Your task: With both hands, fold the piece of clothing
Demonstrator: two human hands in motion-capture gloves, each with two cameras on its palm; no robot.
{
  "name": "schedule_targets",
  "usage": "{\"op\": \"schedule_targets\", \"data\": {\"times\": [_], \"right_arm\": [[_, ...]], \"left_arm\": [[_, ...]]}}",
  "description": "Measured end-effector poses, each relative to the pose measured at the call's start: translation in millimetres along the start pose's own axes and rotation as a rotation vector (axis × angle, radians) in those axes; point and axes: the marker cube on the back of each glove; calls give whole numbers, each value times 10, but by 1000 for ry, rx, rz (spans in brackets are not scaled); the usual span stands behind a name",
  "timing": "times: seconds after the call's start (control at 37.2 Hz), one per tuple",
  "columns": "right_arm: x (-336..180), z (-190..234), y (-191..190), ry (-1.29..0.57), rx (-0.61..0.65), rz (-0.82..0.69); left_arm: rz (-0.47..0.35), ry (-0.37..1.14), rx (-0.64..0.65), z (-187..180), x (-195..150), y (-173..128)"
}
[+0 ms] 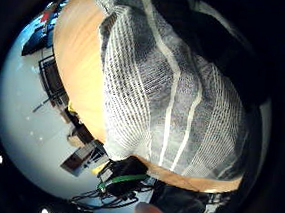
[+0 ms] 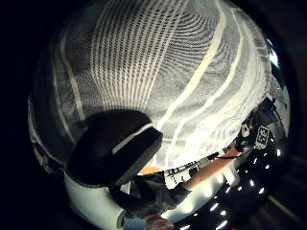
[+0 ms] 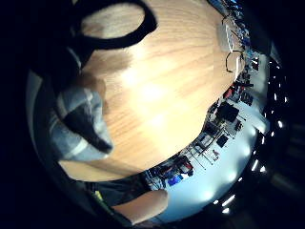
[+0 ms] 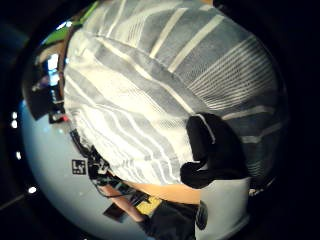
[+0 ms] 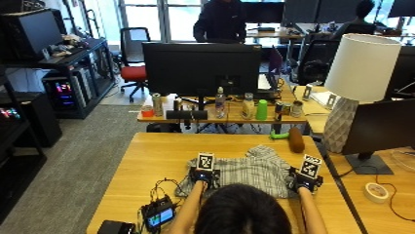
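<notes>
A grey garment with white stripes (image 5: pixel 250 168) lies bunched on the wooden table (image 5: pixel 156 156), in front of the person. My left hand (image 5: pixel 202 176) holds its near left edge and my right hand (image 5: pixel 303 184) its near right edge. In the left thumb side palm view the gloved thumb (image 2: pixel 115 153) lies curled over the striped cloth (image 2: pixel 182 62). The right thumb (image 4: pixel 212 150) curls onto the cloth (image 4: pixel 150 85) the same way. A bunched fold of cloth (image 3: pixel 78 126) sits by the right hand's fingers above bare table (image 3: pixel 162 86). The cloth (image 1: pixel 164 88) fills much of the left little finger side view.
A black device with cables (image 5: pixel 159 214) sits at the table's near left. A brown cylinder (image 5: pixel 295 139) and a green item (image 5: pixel 279 135) lie beyond the garment. A white lamp (image 5: pixel 353 83), a monitor (image 5: pixel 383 126) and a tape roll (image 5: pixel 375 191) stand at the right.
</notes>
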Motion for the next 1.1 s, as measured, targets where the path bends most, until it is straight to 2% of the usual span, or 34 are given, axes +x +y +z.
{"op": "schedule_targets", "data": {"times": [0.08,0.24,0.46,0.54,0.67,0.78,0.91,0.97,1.1], "right_arm": [[-96,-11,95,-29,-29,-126],[-198,-22,143,-94,-19,-197],[-194,-98,111,-128,-45,-111],[-228,-262,204,-133,-98,-182],[-313,-568,289,-120,-61,-249],[-392,-834,487,-65,-92,-282],[-702,-1054,125,-41,73,-313],[-816,-1187,155,-21,101,-339],[-1139,-1551,424,91,7,-348]], "left_arm": [[-8,-1,-2,-1,-3,-3],[10,1,40,-22,3,-32],[-60,-12,-11,-19,-30,24],[-80,-27,-31,-29,-42,26],[-41,-22,-7,-55,-23,-7],[-16,-3,-39,-57,-5,22],[24,32,-7,-155,-28,-32],[27,57,-17,-216,-60,-14],[0,92,27,-516,-231,99]]}}
